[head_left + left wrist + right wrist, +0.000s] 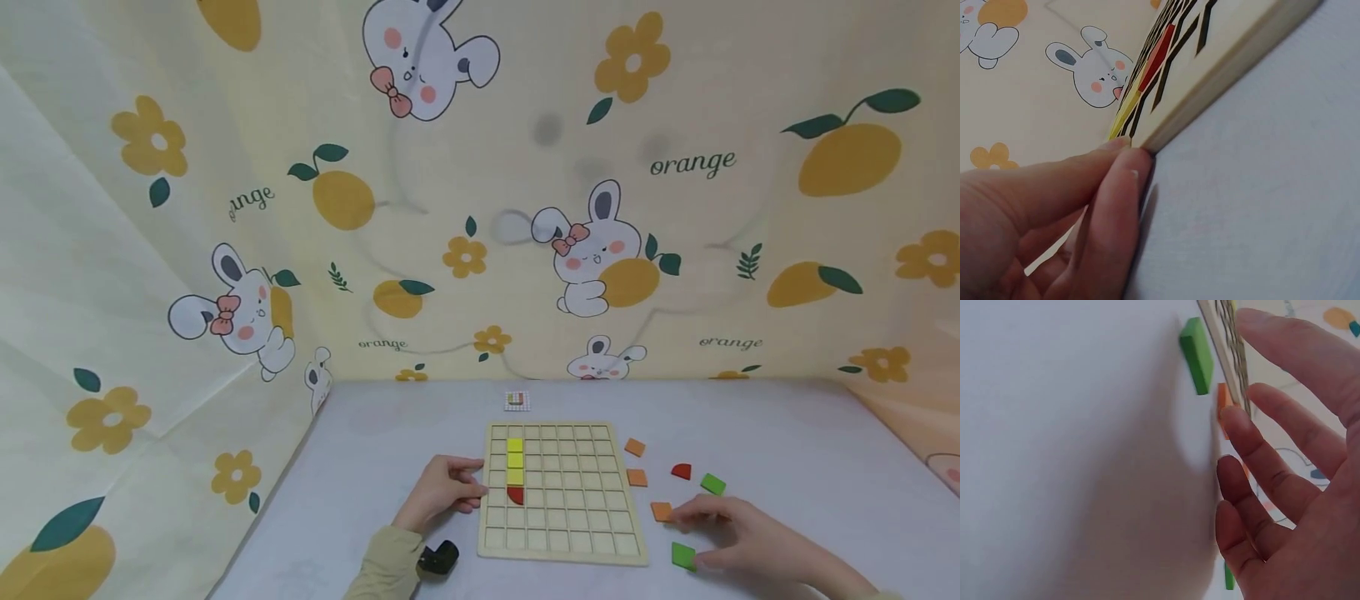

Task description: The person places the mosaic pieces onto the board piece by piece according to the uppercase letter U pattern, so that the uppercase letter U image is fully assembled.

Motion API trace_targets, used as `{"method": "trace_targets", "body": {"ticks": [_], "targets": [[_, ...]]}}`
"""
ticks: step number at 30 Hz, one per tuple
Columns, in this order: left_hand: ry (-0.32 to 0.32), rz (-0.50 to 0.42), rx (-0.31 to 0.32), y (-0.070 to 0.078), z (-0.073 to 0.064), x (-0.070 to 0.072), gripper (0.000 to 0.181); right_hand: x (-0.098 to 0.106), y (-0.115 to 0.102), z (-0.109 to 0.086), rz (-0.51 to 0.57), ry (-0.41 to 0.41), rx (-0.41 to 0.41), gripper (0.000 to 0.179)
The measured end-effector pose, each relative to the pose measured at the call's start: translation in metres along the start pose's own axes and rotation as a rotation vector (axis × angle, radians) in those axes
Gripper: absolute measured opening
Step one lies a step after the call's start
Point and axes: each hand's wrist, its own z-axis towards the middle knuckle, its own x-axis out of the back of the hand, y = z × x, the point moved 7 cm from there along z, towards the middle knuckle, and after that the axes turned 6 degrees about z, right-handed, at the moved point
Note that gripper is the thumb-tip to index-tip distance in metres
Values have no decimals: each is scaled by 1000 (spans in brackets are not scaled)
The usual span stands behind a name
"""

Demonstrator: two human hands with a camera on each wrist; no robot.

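Observation:
A pale wooden grid board lies on the table, its left edge held between the thumb and fingers of my left hand. In its second column sit three yellow square tiles in a line, with a red quarter-round tile just below them. My right hand hovers right of the board, fingers loosely bent and spread, holding nothing. Its fingertips are near an orange tile; its thumb is by a green tile. In the right wrist view, a green tile lies beyond the fingertips.
Two more orange tiles lie along the board's right edge. Farther right are a red quarter-round tile and another green tile. A small pattern card rests behind the board. A black device is at the left wrist.

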Motion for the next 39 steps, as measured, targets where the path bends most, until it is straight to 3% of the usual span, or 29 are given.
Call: {"method": "trace_targets", "body": {"ticks": [4, 5, 7, 11, 13, 20, 30, 35, 39], "targets": [[-1, -2, 8, -1, 2, 0, 50, -7, 9, -4, 99, -17, -145, 45], [-1, -2, 4, -1, 2, 0, 50, -9, 9, -5, 103, -19, -149, 45], [-2, -5, -4, -2, 2, 0, 50, -10, 7, -5, 88, -19, -100, 46], [-4, -13, -17, -2, 3, 0, 49, -9, -2, -2, -18, 1, 116, 43], [-4, -13, -20, -2, 3, 0, 49, -8, -3, -1, -41, 5, 154, 41], [-3, -16, -18, -1, 1, 0, 49, -7, 4, 3, -3, -28, 61, 30], [-10, -27, -21, 0, 1, 0, 47, -6, -2, 0, 20, -35, 160, 22], [-10, -21, -13, 0, 1, 0, 48, -5, 3, 3, 34, -36, 86, 19], [-5, -16, -8, 0, 1, 0, 48, -1, 1, 7, -18, -10, 17, 17]]}}
